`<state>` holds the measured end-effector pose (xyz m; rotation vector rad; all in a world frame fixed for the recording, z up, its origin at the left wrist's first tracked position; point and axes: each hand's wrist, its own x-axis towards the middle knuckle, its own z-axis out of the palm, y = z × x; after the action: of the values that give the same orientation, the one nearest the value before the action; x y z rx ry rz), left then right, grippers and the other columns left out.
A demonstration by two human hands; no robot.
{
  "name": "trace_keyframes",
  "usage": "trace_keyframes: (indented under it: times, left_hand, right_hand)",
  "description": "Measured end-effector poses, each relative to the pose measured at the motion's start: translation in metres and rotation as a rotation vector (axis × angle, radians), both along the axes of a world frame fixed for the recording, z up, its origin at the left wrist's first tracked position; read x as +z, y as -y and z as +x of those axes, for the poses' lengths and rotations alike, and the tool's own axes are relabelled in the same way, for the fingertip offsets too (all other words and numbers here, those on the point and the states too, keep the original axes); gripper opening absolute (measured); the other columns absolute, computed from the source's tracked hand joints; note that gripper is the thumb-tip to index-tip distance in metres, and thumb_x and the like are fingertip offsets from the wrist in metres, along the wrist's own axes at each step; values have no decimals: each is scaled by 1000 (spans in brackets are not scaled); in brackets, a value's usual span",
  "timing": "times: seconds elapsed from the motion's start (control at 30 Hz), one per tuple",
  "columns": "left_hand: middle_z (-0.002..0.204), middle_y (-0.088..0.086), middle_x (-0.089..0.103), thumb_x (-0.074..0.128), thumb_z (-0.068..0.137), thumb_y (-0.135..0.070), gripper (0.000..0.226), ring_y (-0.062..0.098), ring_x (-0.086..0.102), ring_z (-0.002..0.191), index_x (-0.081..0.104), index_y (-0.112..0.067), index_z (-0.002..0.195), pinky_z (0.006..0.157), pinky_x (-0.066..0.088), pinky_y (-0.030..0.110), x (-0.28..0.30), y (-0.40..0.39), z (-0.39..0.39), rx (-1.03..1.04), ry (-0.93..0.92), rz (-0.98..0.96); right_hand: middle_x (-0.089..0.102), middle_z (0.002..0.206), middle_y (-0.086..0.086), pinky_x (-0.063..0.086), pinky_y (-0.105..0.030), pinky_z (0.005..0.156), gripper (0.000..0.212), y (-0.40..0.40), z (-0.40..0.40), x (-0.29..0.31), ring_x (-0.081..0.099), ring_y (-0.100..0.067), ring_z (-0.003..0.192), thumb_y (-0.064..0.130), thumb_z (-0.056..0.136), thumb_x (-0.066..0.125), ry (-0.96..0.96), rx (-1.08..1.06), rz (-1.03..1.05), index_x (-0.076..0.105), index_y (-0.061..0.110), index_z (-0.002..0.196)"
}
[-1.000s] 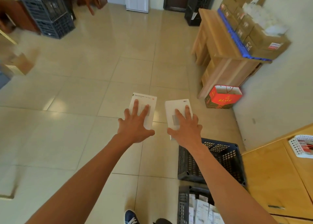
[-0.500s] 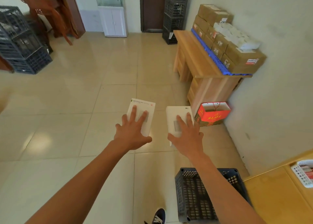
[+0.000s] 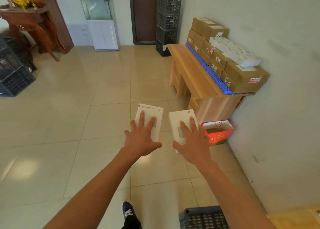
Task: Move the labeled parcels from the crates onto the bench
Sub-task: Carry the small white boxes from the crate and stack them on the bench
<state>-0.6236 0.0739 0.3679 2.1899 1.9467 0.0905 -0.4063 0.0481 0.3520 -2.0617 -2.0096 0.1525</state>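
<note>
- Standing on open tiled floor point(image 3: 86, 125), we see dark crates point(image 3: 13, 76) far left.
- Our left hand point(image 3: 141, 138) grips one white parcel point(image 3: 152, 114), our right hand point(image 3: 192, 142) another parcel point(image 3: 180, 118); fingers spread on top, long axes pointing ahead.
- Wooden bench point(image 3: 190, 73) stands along the right wall.

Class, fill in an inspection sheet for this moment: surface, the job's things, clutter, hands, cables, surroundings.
Surface: wooden bench by the wall, front strip bare; tiled floor.
Job's things: two white parcels, left parcel and right parcel, carried flat; brown boxes already stacked on the bench.
Clutter: red paper bag on the floor beside the bench.
Hands: left hand holds the left parcel, right hand the right.
Cables: nothing seen.
Surroundings: dark crate at the feet, stacked crates near the door.
</note>
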Motion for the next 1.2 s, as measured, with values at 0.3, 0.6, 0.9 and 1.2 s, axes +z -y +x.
trace_keyframes:
  times: [0.3, 0.6, 0.9, 1.2]
  left_hand:
    - [166, -7, -25, 61, 71, -70, 110, 37, 15, 144, -5, -47, 155, 103, 36, 59, -1, -173, -10, -128, 42, -12]
    - [165, -9, -26, 62, 71, -71, 111, 38, 11, 146, -6, -48, 156, 106, 34, 61, -3, -292, 32, -356, 31, -37]
    - [164, -7, -25, 60, 70, -70, 110, 40, 14, 144, -5, -46, 155, 105, 36, 62, -4, -411, 101, -470, -4, -21]
    - [165, -10, -22, 60, 70, -70, 108, 38, 14, 145, -2, -47, 156, 107, 34, 63, 6, -525, 141, -462, 8, -26]
  right_hand:
    - [11, 168, -2, 34, -53, 106, 88, -131, -9, 6, 23, -34, 145, 69, 76, 52, 54, -149, 44, 30, 35, 154]
    - [1, 169, 2, 26, -53, 111, 84, -211, 23, 10, 12, -30, 148, 63, 81, 60, -6, -361, 9, 26, 38, 154]
    - [-3, 167, 7, 24, -57, 115, 82, -317, 80, -6, 9, -29, 149, 65, 85, 57, -86, -474, -14, 21, 41, 154]
    - [-3, 167, 7, 23, -64, 114, 82, -432, 130, -2, 4, -34, 151, 69, 82, 53, -166, -477, -15, 19, 43, 152]
